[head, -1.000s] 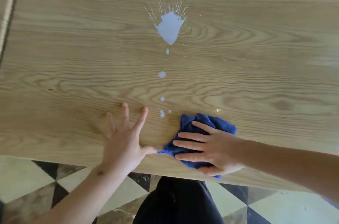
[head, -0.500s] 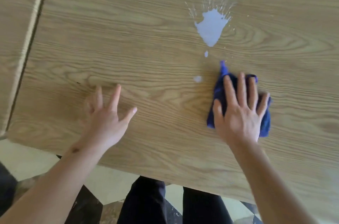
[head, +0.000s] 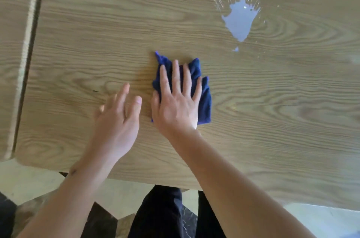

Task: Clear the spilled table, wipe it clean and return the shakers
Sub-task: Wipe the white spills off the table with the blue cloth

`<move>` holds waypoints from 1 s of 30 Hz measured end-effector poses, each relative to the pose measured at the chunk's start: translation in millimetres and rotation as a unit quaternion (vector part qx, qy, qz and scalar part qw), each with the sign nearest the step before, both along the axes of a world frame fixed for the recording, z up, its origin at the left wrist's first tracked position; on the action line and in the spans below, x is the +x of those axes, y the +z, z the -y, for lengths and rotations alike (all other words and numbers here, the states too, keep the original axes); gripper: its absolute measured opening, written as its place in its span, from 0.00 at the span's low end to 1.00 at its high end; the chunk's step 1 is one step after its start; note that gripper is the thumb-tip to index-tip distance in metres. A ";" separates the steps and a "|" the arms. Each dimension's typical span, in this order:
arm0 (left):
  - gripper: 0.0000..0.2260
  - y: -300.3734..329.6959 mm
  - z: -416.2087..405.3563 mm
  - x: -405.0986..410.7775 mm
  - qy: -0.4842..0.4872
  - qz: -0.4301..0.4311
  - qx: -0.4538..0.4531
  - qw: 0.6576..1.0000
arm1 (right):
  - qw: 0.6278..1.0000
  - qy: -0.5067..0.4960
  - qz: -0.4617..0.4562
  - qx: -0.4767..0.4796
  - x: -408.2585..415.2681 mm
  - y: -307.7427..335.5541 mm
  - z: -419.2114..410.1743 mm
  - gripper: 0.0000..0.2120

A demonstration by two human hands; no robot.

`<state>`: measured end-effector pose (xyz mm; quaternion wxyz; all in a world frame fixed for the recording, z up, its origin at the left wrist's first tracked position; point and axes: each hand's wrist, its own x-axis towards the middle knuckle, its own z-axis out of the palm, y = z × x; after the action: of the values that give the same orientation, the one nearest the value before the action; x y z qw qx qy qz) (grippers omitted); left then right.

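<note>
The blue cloth [head: 202, 99] lies mid-table, pinned flat under the right hand [head: 176, 108], fingers spread; it has swept left, clearing the near drops. The main spill [head: 240, 21] (at two o'clock) remains. Left hand [head: 116, 122] rests empty, fingers loosely together.

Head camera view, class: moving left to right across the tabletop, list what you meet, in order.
Seam between the two tables → left hand, flat on the wood → right hand pressing the blue cloth → white spill, far right.
</note>
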<state>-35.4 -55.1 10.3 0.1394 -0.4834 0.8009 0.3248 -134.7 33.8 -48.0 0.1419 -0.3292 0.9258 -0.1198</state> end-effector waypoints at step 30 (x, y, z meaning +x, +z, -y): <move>0.58 -20.8 10.2 -113.5 -0.212 0.120 -0.063 0.968 | 0.962 -0.272 -0.020 0.029 -210.7 -6.6 -12.5 0.28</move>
<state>-149.0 -65.3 -10.5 0.2697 -0.3457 0.8814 0.1758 -345.4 46.3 -54.5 0.0951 -0.0628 0.9862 -0.1201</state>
